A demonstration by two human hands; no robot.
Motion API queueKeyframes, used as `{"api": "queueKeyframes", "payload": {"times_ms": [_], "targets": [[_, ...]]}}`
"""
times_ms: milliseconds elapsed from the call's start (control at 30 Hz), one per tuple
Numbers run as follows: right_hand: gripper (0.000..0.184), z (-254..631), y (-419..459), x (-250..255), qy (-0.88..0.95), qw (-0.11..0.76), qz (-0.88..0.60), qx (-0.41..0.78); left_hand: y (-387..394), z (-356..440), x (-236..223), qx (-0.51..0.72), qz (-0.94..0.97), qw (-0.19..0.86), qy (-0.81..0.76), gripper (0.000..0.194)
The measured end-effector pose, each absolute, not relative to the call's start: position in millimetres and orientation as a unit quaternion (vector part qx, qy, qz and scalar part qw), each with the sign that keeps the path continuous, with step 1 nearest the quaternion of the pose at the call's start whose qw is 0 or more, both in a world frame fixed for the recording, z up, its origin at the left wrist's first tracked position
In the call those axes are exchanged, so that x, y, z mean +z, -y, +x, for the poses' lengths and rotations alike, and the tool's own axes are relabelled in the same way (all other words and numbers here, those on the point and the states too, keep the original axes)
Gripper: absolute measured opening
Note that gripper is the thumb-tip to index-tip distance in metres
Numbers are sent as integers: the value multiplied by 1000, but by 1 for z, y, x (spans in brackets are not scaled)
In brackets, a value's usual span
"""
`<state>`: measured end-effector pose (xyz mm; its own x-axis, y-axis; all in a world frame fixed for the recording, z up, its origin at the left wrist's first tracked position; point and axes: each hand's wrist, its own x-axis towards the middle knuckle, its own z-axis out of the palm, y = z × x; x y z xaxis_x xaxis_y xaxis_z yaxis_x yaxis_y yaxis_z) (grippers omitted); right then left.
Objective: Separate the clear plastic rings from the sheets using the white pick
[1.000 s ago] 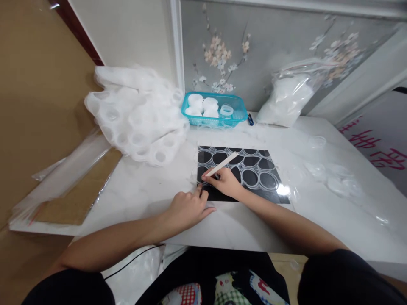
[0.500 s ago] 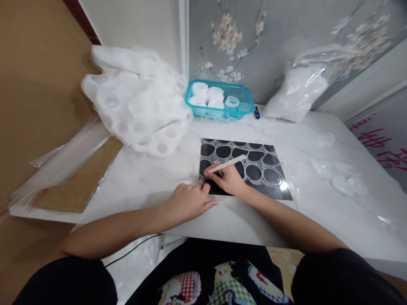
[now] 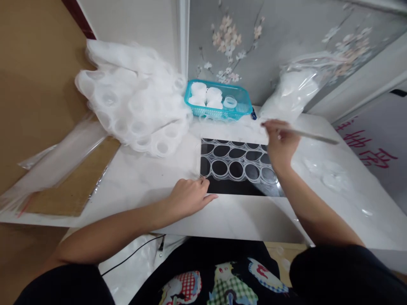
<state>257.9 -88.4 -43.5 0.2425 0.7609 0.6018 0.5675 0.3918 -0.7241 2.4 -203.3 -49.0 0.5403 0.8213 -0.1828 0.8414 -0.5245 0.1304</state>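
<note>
A black mat (image 3: 235, 187) lies on the white table (image 3: 248, 216), covered by a clear plastic sheet of ring-shaped cut-outs (image 3: 237, 163). My left hand (image 3: 189, 197) rests at the mat's near left corner, fingers curled, thumb out, pinching the sheet's edge. My right hand (image 3: 280, 142) is raised over the mat's far right corner, closed on a thin pale stick (image 3: 313, 136) that points right.
A teal basket (image 3: 241, 106) with white round lids stands at the back. A heap of white plastic sheets with round holes (image 3: 133, 110) fills the back left. A clear bag of white parts (image 3: 294, 91) leans at the back right. Clear round pieces (image 3: 330, 178) lie on the right.
My right hand has lifted off the mat's left part and swung to its far right corner, carrying the stick. My left hand has stayed at the near left corner.
</note>
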Motion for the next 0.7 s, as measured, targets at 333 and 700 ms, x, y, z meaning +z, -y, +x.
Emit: {"api": "queueKeyframes", "payload": {"times_ms": [333, 700], "targets": [[16, 214, 164, -96, 710, 368, -476, 366, 207, 9, -69, 27, 935, 48, -350, 57], [14, 218, 161, -98, 716, 370, -466, 365, 200, 14, -78, -20, 926, 41, -374, 61]]}}
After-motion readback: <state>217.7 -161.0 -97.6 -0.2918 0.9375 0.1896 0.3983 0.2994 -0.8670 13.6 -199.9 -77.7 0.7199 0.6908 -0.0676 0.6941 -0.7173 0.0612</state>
